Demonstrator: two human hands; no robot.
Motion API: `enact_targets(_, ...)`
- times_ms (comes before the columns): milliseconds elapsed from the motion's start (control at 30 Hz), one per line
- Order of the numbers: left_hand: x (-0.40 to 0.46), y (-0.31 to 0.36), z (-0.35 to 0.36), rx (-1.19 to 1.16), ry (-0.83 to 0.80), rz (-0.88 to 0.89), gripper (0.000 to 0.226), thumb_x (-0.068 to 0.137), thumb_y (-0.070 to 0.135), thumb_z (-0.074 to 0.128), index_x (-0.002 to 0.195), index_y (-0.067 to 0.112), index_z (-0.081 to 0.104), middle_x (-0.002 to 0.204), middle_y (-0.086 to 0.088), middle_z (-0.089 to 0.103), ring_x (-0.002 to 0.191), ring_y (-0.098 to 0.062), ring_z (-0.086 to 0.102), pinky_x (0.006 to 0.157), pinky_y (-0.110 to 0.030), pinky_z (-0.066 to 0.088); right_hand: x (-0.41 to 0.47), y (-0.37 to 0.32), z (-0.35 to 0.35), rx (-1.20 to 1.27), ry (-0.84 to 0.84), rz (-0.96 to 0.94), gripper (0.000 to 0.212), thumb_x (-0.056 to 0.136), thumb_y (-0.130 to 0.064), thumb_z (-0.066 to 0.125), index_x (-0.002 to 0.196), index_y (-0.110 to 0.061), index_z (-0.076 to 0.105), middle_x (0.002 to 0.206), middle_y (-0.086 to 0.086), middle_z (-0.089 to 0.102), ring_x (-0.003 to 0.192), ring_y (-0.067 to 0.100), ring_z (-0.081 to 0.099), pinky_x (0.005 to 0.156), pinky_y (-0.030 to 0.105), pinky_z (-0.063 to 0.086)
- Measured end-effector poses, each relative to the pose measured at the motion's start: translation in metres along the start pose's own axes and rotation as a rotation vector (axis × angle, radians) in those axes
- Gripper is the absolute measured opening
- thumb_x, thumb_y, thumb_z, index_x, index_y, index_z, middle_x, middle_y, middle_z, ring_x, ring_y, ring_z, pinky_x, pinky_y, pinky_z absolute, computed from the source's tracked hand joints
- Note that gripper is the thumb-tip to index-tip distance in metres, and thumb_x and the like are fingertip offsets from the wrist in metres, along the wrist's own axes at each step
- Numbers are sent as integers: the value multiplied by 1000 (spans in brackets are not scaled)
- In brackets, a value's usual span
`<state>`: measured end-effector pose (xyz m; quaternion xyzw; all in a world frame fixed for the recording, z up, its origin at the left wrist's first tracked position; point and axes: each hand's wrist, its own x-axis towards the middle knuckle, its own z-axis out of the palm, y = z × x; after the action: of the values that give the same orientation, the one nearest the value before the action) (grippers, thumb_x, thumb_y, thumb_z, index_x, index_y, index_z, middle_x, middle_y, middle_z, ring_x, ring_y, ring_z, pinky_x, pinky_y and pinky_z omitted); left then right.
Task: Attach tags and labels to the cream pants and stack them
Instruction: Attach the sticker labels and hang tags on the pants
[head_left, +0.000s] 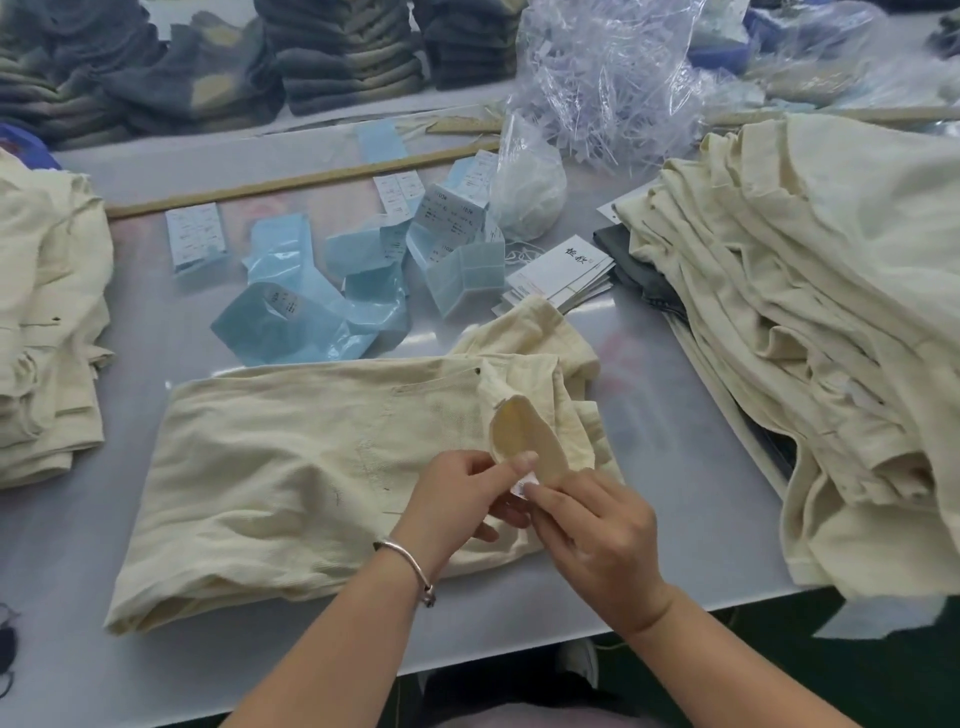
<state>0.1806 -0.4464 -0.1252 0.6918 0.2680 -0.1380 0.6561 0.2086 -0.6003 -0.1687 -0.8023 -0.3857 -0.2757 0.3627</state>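
Centrally, folded cream pants (291, 483), table (675, 415) edge near.

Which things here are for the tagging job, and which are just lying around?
For the job:
- folded cream pants
- small white label pinched between left hand and right hand
- white card hang tags
- cream pants pile

Lying about:
- dark folded garment stacks
- crumpled clear plastic bag

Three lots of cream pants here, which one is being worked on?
The single folded pair lying mid-table; both hands pinch a small label at its waistband. The side piles lie untouched.
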Motion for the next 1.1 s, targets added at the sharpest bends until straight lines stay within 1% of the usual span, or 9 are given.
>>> enact_targets(167, -3, -9, -6, -206, -35, 4, 15, 92, 16, 63, 86, 4, 68, 73, -5, 71, 66, -18, 70, 47, -19, 47, 0, -1, 3, 82, -17, 40, 6, 77, -2, 71, 81, -5, 75, 77, 4, 69, 63, 21, 60, 56, 32, 51)
enact_targets(400, -6, -16, -9, -258, -63, 76, 17, 93, 16, 61, 84, 7, 73, 80, -12, 73, 66, -19, 69, 51, -20, 49, 7, 4, -6, 222, -22, 225, 21, 82, -12, 54, 76, -3, 73, 75, 2, 69, 66, 17, 62, 55, 32, 51)
enact_targets(600, -8, -19, -21, -226, -160, 115, 30, 103, 21, 42, 109, 5, 67, 91, -12, 74, 75, -17, 67, 63, -21, 50, 26, 15, -10, 218, 99, 515, 16, 87, -18, 55, 89, -10, 69, 76, -3, 64, 65, 15, 57, 57, 32, 47)
enact_targets(700, -3, -19, -45, -219, 18, 101, 26, 102, 17, 44, 102, 6, 67, 84, -11, 73, 69, -15, 65, 61, -21, 48, 51, 25, -8, 162, 176, 536, 12, 86, -8, 56, 93, -10, 65, 81, 0, 61, 69, 15, 55, 59, 28, 45)
enact_targets(800, 6, -23, -84, -164, 224, 119, 19, 98, 9, 50, 92, 6, 69, 77, -7, 73, 61, -11, 63, 56, -18, 46, 74, 26, 6, 117, 140, 473, 14, 83, -8, 54, 91, -10, 64, 83, -1, 60, 69, 16, 55, 57, 26, 43)
enact_targets(867, 11, -27, -115, -67, 344, 165, 18, 95, 6, 54, 86, 9, 69, 73, -1, 72, 62, -11, 62, 55, -17, 46, 86, 21, 26, 95, 47, 450, 16, 79, -10, 54, 92, -12, 65, 83, -3, 60, 68, 17, 55, 56, 29, 45)
enact_targets(1000, 35, -26, -191, 227, 652, 279, 14, 87, 9, 64, 81, 21, 68, 82, 5, 69, 79, -12, 64, 71, -25, 48, 102, -1, 78, 64, -199, 411, 23, 75, -5, 62, 94, -16, 66, 80, -8, 60, 66, 11, 53, 54, 28, 45)
enact_targets(1067, 57, -16, -230, 299, 817, 293, 8, 84, 15, 68, 91, 17, 67, 94, 0, 65, 89, -19, 63, 78, -27, 45, 105, -12, 103, 95, -317, 405, 31, 72, 5, 68, 95, -16, 67, 79, -9, 60, 67, 8, 54, 56, 27, 46)
enact_targets(1100, 72, -10, -249, 312, 891, 270, 20, 82, 20, 71, 100, 14, 65, 101, -4, 62, 97, -24, 60, 83, -30, 44, 107, -18, 115, 104, -364, 408, 33, 71, 7, 69, 95, -16, 68, 78, -11, 60, 67, 6, 53, 58, 24, 47)
